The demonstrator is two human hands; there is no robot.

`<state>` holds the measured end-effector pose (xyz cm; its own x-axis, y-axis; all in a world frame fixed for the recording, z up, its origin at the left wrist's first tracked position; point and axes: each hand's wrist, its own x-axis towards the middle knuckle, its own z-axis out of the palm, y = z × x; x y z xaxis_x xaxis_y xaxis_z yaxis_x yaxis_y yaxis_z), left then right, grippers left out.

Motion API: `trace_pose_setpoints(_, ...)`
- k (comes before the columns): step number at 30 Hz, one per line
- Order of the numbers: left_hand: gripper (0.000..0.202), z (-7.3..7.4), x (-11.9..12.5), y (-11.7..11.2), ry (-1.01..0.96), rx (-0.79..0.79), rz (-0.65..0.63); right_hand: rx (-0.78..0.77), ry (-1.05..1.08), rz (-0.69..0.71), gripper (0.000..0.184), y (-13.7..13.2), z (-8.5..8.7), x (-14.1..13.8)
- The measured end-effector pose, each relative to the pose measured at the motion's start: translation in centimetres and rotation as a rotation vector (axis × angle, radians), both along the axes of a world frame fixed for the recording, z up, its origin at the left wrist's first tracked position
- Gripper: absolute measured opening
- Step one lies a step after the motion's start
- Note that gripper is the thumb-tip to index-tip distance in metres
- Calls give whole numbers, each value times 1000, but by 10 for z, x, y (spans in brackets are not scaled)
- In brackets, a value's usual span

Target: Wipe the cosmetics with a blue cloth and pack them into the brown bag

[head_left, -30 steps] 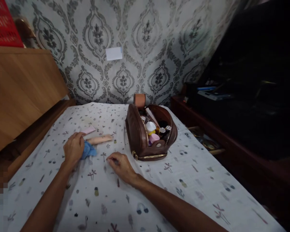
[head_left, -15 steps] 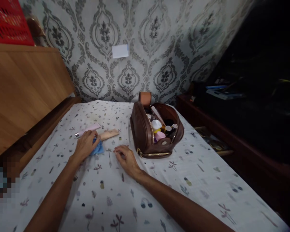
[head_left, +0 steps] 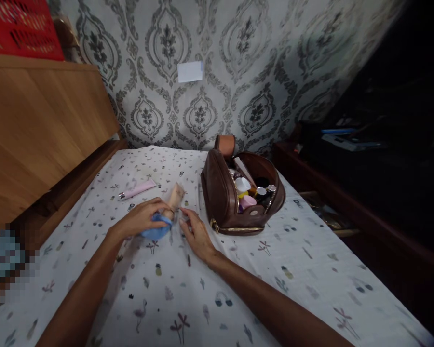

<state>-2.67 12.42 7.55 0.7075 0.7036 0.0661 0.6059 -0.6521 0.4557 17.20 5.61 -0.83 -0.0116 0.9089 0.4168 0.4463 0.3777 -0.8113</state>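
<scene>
My left hand [head_left: 144,218] is closed around the lower end of a beige squeeze tube [head_left: 176,194], which tilts up from the sheet. A crumpled blue cloth [head_left: 156,232] is bunched under the same fingers and palm. Close by on the right, my right hand [head_left: 198,238] has its thumb and fingers apart, with the fingertips near the tube and nothing held. Behind my left hand a pink tube [head_left: 137,189] with a silver cap lies flat. To the right stands a brown leather toiletry bag [head_left: 217,193], unzipped, with several bottles and tubes inside.
A white printed sheet [head_left: 188,299] covers the surface. Wooden furniture [head_left: 47,115] rises on the left with a red basket [head_left: 21,31] on top. The patterned wall [head_left: 198,38] closes off the back. A dark area with an open drawer [head_left: 325,217] lies right.
My left hand has moved right and lifted one end of the beige tube, swinging it more upright, with the blue cloth along. My right hand has come nearer to the tube. The view has shifted slightly.
</scene>
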Motion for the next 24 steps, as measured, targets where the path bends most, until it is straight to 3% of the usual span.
trace_pose_setpoints(5, 30, -2, 12, -5, -103, -132, -173, 0, 34, 20, 34, 1, -1, 0)
trace_pose_setpoints(8, 37, -5, 15, -8, -84, -132, -204, -14, 26, 21, 38, 1, -1, 0)
trace_pose_setpoints(11, 39, -8, 14, -10, -6, -133, -103, -11, -18, 32, 38, -1, 0, 0)
trace_pose_setpoints(14, 26, -10, 12, -9, 76, -147, -6, -22, -65, 43, 32, -1, 3, 0)
trace_pose_setpoints(16, 14, -10, 11, -7, 93, -239, -61, -35, -59, 40, 31, -2, 4, 0)
trace_pose_setpoints(20, 11, -4, 0, 2, 113, -476, -164, -71, -9, 52, 27, -2, 4, -1)
trace_pose_setpoints(24, 11, 4, -10, 8, -56, -348, 36, -80, 3, 57, 31, -1, 1, -4)
